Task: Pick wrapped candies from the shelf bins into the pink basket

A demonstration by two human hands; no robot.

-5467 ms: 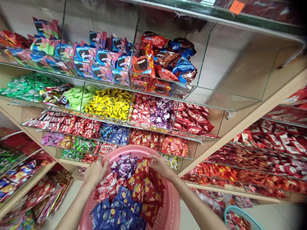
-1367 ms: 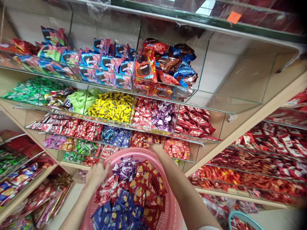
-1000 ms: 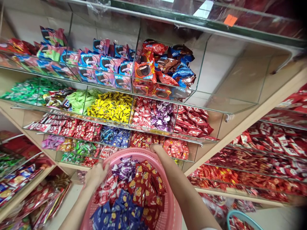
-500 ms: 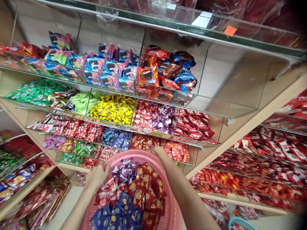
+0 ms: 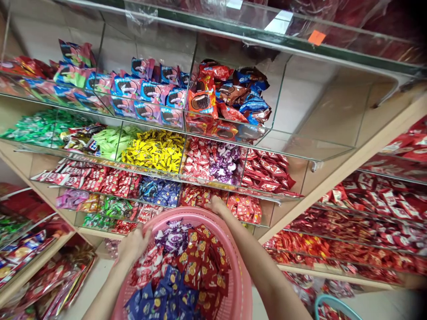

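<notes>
A round pink plastic basket (image 5: 240,271) is held in front of me. My left hand (image 5: 133,244) grips its left rim. Inside lie purple-and-white wrapped candies (image 5: 171,238), red-and-white ones (image 5: 147,266), dark red packets with orange pictures (image 5: 208,262) and blue packets (image 5: 163,295). My right arm passes over the basket's right side. At the far rim, my right hand (image 5: 216,204) is beside a shelf bin of dark red packets (image 5: 195,195). Its fingers are mostly hidden, so whether they hold anything cannot be told.
Glass-fronted shelves ahead hold cookie packs (image 5: 155,91), yellow candies (image 5: 155,151), green candies (image 5: 43,126) and red packets (image 5: 267,171). A thick glass shelf edge (image 5: 233,31) crosses above. More shelves of red sweets (image 5: 360,240) stand right, with a light-blue basket (image 5: 336,302) below.
My right hand has shifted slightly forward and left past the far rim. The view has moved a little, while the left hand keeps its grip on the basket.
</notes>
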